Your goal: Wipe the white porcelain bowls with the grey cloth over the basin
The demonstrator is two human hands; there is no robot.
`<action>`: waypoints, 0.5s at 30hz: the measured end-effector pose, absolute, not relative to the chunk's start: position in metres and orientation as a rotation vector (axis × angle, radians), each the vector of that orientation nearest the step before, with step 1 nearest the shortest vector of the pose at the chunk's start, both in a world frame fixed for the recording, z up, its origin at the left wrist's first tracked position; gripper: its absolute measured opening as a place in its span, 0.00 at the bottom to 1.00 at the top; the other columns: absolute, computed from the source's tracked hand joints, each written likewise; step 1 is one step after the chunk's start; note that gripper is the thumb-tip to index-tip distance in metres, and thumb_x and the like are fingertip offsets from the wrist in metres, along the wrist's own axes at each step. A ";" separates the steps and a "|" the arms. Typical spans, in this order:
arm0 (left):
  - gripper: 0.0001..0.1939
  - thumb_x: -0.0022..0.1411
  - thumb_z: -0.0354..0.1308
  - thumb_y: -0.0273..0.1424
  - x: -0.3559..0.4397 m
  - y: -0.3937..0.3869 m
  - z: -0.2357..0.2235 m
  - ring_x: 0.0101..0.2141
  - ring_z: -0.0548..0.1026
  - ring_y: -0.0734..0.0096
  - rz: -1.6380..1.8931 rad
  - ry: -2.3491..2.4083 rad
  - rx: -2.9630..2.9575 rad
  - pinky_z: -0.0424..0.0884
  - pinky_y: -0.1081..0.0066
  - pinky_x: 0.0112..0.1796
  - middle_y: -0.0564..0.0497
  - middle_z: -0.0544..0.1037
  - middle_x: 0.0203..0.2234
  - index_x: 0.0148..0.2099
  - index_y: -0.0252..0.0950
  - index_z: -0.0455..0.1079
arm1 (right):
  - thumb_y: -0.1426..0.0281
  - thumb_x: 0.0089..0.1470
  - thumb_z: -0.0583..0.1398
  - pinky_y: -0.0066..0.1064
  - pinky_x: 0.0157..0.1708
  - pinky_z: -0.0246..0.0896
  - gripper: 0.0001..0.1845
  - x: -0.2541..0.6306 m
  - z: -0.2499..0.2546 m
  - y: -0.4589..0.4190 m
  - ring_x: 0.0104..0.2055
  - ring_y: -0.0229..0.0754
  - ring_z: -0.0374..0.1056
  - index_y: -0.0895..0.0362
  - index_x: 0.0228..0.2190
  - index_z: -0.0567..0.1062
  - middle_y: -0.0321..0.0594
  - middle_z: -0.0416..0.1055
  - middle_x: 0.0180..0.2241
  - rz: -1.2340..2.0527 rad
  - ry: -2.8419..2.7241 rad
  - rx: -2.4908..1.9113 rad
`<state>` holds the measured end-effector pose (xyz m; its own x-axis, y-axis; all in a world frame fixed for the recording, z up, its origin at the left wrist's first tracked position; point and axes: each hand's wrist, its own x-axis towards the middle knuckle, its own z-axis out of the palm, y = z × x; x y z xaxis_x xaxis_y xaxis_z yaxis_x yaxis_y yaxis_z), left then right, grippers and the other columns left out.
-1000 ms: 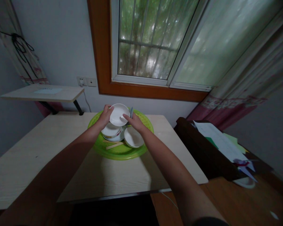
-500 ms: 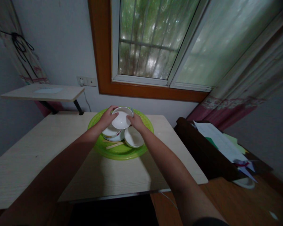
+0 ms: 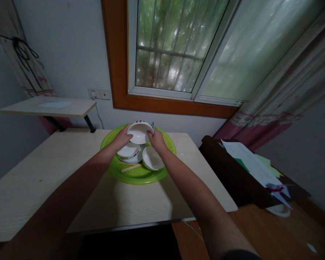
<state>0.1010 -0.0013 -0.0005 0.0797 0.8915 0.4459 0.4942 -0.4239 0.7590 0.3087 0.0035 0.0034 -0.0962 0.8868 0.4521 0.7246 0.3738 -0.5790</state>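
A white bowl [image 3: 139,135] with red marks on its far outer side is tilted between my two hands above a green tray [image 3: 141,179]. My left hand [image 3: 122,137] is closed on its left rim, the thumb inside. On the right rim my right hand [image 3: 157,140] is closed too, and a small grey-blue piece [image 3: 152,125], perhaps cloth, sticks up by its fingers. Below on the tray, another bowl [image 3: 129,150] sits on a white plate [image 3: 137,157]. A third bowl [image 3: 153,159] leans at the right. Wooden chopsticks [image 3: 130,168] lie in front.
The tray stands on a pale wooden table [image 3: 135,206] against the wall under a window [image 3: 168,54]. A raised shelf [image 3: 78,107] is at the left back. To the right, a dark brown piece of furniture [image 3: 227,173] holds papers [image 3: 243,155].
The held bowl has tipped, so its far side with red marks now shows. Both hands have shifted slightly with it. The other dishes have stayed in place.
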 end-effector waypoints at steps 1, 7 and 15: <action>0.35 0.52 0.54 0.21 0.101 -0.002 0.000 0.55 0.77 0.60 1.286 1.371 1.942 0.71 0.60 0.60 0.47 0.78 0.56 0.64 0.38 0.69 | 0.71 0.66 0.55 0.42 0.51 0.71 0.15 0.309 0.005 0.002 0.47 0.52 0.77 0.59 0.51 0.75 0.50 0.80 0.45 0.228 -1.889 -1.378; 0.31 0.56 0.50 0.19 0.101 -0.013 0.011 0.54 0.77 0.60 1.215 1.521 2.061 0.70 0.62 0.58 0.44 0.80 0.53 0.61 0.36 0.71 | 0.76 0.65 0.51 0.43 0.56 0.69 0.28 0.307 0.015 -0.011 0.54 0.51 0.74 0.55 0.64 0.65 0.51 0.74 0.57 -0.016 -2.068 -1.297; 0.32 0.57 0.48 0.17 0.105 -0.024 0.018 0.57 0.75 0.59 1.190 1.552 2.248 0.68 0.60 0.61 0.40 0.78 0.56 0.63 0.32 0.70 | 0.79 0.61 0.51 0.41 0.56 0.69 0.30 0.304 0.016 -0.013 0.54 0.50 0.74 0.60 0.64 0.65 0.53 0.75 0.56 -0.025 -2.077 -1.308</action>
<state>0.1053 -0.0236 0.0181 0.1444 0.8452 0.5145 0.7164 -0.4480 0.5349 0.3035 -0.0127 0.0160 -0.2694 0.7930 0.5464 0.8059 0.4962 -0.3228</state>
